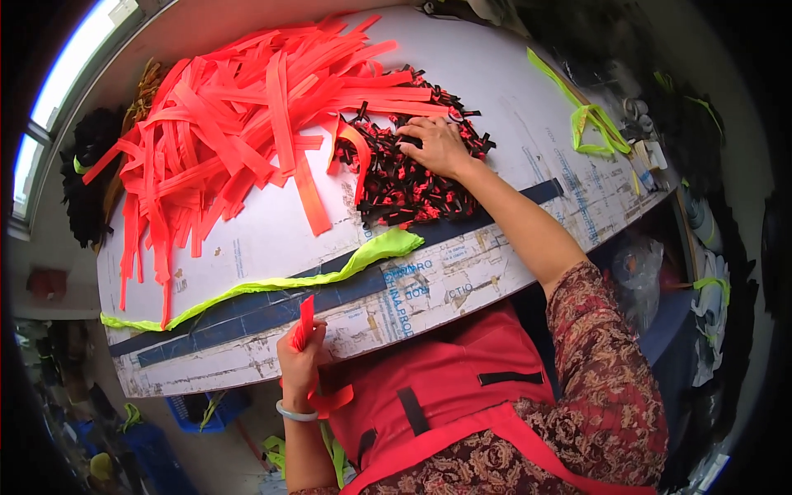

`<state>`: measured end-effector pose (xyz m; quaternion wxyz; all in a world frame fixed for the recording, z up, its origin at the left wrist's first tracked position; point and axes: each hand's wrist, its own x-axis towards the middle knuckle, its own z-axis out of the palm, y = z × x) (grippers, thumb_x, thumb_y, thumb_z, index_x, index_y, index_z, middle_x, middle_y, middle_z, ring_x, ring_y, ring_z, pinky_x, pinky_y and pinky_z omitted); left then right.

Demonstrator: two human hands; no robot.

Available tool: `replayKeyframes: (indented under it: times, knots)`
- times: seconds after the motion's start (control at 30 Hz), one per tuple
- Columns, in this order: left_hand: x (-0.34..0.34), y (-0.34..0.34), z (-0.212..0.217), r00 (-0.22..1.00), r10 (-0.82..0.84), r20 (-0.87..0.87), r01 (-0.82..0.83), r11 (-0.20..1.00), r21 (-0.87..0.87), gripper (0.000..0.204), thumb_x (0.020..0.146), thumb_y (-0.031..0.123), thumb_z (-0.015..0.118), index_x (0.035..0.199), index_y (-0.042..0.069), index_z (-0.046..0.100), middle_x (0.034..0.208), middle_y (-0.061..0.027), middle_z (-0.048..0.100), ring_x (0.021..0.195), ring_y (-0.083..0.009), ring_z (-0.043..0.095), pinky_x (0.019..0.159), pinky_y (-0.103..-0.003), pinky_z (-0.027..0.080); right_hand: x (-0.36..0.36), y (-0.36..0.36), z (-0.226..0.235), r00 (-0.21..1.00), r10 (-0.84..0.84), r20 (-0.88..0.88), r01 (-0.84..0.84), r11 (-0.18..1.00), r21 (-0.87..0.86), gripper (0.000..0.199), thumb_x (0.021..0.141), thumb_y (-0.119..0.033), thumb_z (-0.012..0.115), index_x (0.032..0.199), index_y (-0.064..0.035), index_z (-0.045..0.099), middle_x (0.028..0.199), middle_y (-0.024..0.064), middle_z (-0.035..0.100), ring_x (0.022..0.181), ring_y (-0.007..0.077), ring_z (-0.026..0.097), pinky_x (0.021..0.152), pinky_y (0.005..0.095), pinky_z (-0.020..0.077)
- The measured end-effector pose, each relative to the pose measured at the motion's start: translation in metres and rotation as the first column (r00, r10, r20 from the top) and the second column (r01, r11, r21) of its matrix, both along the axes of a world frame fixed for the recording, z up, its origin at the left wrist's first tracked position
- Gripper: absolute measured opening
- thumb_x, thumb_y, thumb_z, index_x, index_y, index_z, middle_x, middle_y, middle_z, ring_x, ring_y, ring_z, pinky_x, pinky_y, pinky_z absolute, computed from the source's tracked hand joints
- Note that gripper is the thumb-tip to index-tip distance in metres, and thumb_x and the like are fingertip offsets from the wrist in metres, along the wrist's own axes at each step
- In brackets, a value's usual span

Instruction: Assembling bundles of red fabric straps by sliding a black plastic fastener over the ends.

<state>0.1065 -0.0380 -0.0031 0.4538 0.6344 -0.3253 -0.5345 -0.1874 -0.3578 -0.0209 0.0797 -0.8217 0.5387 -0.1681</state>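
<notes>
My left hand (299,355) grips an orange-red fabric strip (306,320) at the near edge of the white worktable (462,74). The strip runs down past my wrist. My right hand (437,144) reaches across the table and rests palm-down on a heap of small black pieces (396,190) mixed with red bits; whether its fingers pinch a piece I cannot tell. A big pile of orange-red strips (239,124) covers the table's far left, right beside the black heap. Red fabric with black tabs (429,396) lies in my lap.
A neon yellow-green band (289,280) lies along a dark blue tape line (247,309) near the table's front. More yellow-green loops (594,124) sit at the far right by a cluttered shelf. A blue crate (202,408) stands on the floor below left. Dark bundles (87,181) hang off the left edge.
</notes>
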Motion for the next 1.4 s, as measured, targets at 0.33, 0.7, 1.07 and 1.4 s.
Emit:
replayKeyframes:
  times: [0.33, 0.7, 1.07, 1.4]
  knots:
    - [-0.01, 0.004, 0.01, 0.998, 0.008, 0.056, -0.007, 1.0, -0.025, 0.006, 0.089, 0.008, 0.065, 0.092, 0.003, 0.065, 0.061, 0.0043, 0.052, 0.048, -0.0039, 0.044, 0.043, -0.021, 0.034, -0.008, 0.042, -0.002, 1.0, 0.001, 0.031, 0.0, 0.999, -0.043, 0.045, 0.087, -0.052, 0.055, 0.121, -0.0231, 0.062, 0.13, 0.0067, 0.053, 0.126, 0.0292, 0.042, 0.101, 0.0493, 0.0307]
    - [-0.046, 0.029, 0.039, 0.854, -0.203, -0.479, 0.278, 0.956, 0.091, 0.016, 0.091, 0.02, 0.064, 0.093, 0.004, 0.063, 0.062, 0.0048, 0.048, 0.051, -0.0046, 0.04, 0.045, -0.021, 0.028, 0.061, 0.236, 0.068, 0.587, -0.013, 0.809, -0.616, 0.641, 0.457, 0.026, 0.087, -0.013, 0.067, 0.111, -0.0042, 0.065, 0.09, 0.0016, 0.064, 0.082, 0.0075, 0.057, 0.077, 0.0246, 0.0469]
    - [-0.016, 0.047, 0.02, 0.699, 0.07, -0.712, -0.011, 0.996, 0.087, 0.033, 0.09, 0.027, 0.066, 0.107, 0.0, 0.059, 0.087, -0.0086, 0.066, 0.068, -0.0149, 0.06, 0.06, -0.024, 0.049, 0.038, 0.25, 0.062, 0.326, -0.349, 0.879, -0.646, 0.596, 0.476, 0.009, 0.091, -0.01, 0.063, 0.093, -0.002, 0.064, 0.08, -0.0004, 0.061, 0.069, 0.0059, 0.054, 0.064, 0.0209, 0.0452]
    - [-0.034, 0.041, 0.061, 0.955, -0.285, -0.083, 0.284, 0.958, -0.033, 0.021, 0.087, 0.007, 0.067, 0.107, 0.0, 0.066, 0.084, 0.0014, 0.063, 0.075, -0.0041, 0.054, 0.065, -0.02, 0.044, 0.081, 0.283, 0.065, 0.546, -0.222, 0.808, -0.643, 0.507, 0.574, 0.012, 0.089, -0.013, 0.065, 0.094, -0.0014, 0.065, 0.077, -0.0012, 0.062, 0.066, 0.0046, 0.054, 0.06, 0.02, 0.0451]
